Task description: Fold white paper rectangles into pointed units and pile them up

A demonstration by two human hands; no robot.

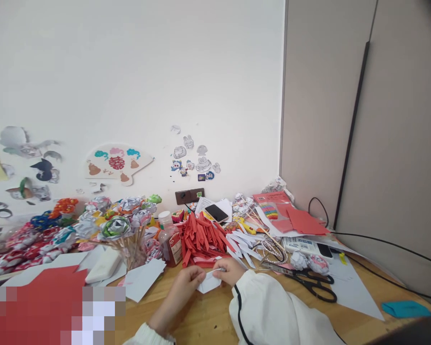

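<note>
A small folded piece of white paper [209, 283] is held low over the wooden table, between my two hands. My left hand [191, 281] pinches its left side with thumb and fingers. On the other side, my right hand [230, 272] grips the upper right edge, its fingers bent around the paper. Just beyond them lies a heap of folded red paper strips [204, 239]. White folded strips [244, 244] spread to its right.
Black-handled scissors [314, 282] lie right of my right sleeve. A glass bottle [170, 242] stands behind my left hand, near paper flowers [117, 226] on sticks. A phone [216, 213] rests at the back. Red paper sheets [53, 287] lie at left, and black cables [388, 244] run along the right.
</note>
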